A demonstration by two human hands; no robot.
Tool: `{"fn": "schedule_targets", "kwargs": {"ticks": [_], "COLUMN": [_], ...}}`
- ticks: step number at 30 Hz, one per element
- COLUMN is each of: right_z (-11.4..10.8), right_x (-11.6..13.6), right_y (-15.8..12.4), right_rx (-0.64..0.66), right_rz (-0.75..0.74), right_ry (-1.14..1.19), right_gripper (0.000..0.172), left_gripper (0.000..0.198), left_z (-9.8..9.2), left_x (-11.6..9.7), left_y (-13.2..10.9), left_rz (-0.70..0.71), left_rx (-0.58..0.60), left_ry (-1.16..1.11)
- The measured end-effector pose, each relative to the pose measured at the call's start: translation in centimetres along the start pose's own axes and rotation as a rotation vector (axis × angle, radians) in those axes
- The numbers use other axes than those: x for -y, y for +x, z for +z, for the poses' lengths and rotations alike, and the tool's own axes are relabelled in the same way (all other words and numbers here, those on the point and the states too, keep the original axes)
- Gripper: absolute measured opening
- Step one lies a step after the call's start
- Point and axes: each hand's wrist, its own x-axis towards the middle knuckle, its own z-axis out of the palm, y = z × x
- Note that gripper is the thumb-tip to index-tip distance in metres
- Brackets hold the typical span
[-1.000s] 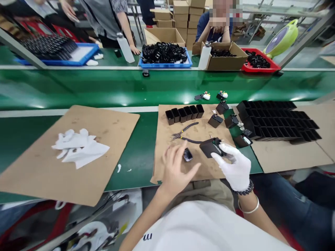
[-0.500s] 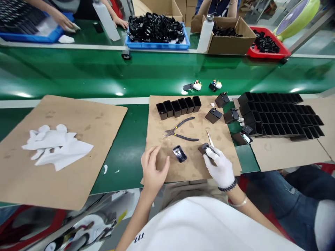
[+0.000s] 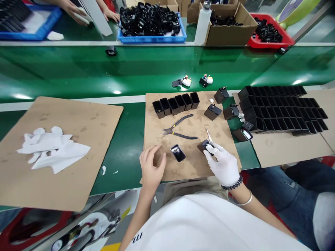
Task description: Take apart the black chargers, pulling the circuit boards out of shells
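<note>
1. Here, your bare left hand [image 3: 151,167] rests at the near left corner of the cardboard mat [image 3: 162,167], thumb and curled fingers apart.
2. Your gloved right hand [image 3: 221,162] is clamped on a black case [image 3: 205,143], which sits on the mat between its middle and its right edge.
3. Between your hands, nearer the mat's near edge than its far one, lies a dark shell [image 3: 178,153], its hollow facing up.
4. Off to your left, crumpled white fabric [image 3: 52,146] covers the middle of a second cardboard sheet [image 3: 101,137].
5. A slim silver tool [image 3: 208,135] points away just beyond the case, while black-handled pliers [image 3: 180,128] lie mid-mat, handles spread, tips toward the left edge.
6. Six open-topped black housings [image 3: 176,105] line the far edge, starting from its left corner; a closed black unit [image 3: 213,112] stands near the far right corner.
7. Past the mat's right edge, rows of black housings [image 3: 277,108] fill the far part of another sheet.
8. Across the green table [image 3: 125,73], a blue tray [image 3: 151,39] heaped with black parts stands beside a white bottle [image 3: 202,26], an open carton [image 3: 230,36] and a red tray [image 3: 286,42].
</note>
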Motion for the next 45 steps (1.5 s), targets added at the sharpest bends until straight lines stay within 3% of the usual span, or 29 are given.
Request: {"fn": "schedule_targets", "kwargs": {"ticks": [6, 9, 14, 20, 24, 27, 36, 45], "right_z": [-0.5, -0.6, 0.2, -1.4, -3.5, -4.6, -7.0, -7.4], "right_x": [0.1, -0.3, -1.5, -3.1, -1.9, -0.6, 1.9, 1.9], "right_y": [0.5, 0.4, 0.7, 4.1, 5.4, 5.2, 4.4, 4.6], "right_rx": [0.118, 0.103, 0.075, 0.096, 0.262, 0.244, 0.311, 0.388], "right_rz": [0.039, 0.104, 0.311, 0.388, 0.562, 0.614, 0.556, 0.538], "right_ry": [-0.004, 0.107, 0.481, 0.903, 1.539, 1.776, 1.71, 1.657], "right_gripper": [0.016, 0.014, 0.017, 0.055, 0.043, 0.034, 0.035, 0.037], "left_gripper": [0.022, 0.022, 0.023, 0.023, 0.023, 0.024, 0.021, 0.022], "left_z": [0.2, 0.2, 0.2, 0.1, 0.1, 0.2, 0.0, 0.1], "left_x": [0.1, 0.2, 0.4, 0.6, 0.9, 1.1, 1.0, 0.7], "left_y": [0.0, -0.1, -0.1, -0.1, -0.2, -0.3, 0.1, 0.2], "left_rz": [0.043, 0.002, -0.086, -0.109, -0.112, -0.106, -0.082, -0.092], "left_rx": [0.01, 0.005, -0.001, -0.007, -0.013, -0.009, 0.044, 0.038], "left_ry": [0.034, 0.012, -0.046, -0.097, -0.115, -0.118, -0.086, -0.074]}}
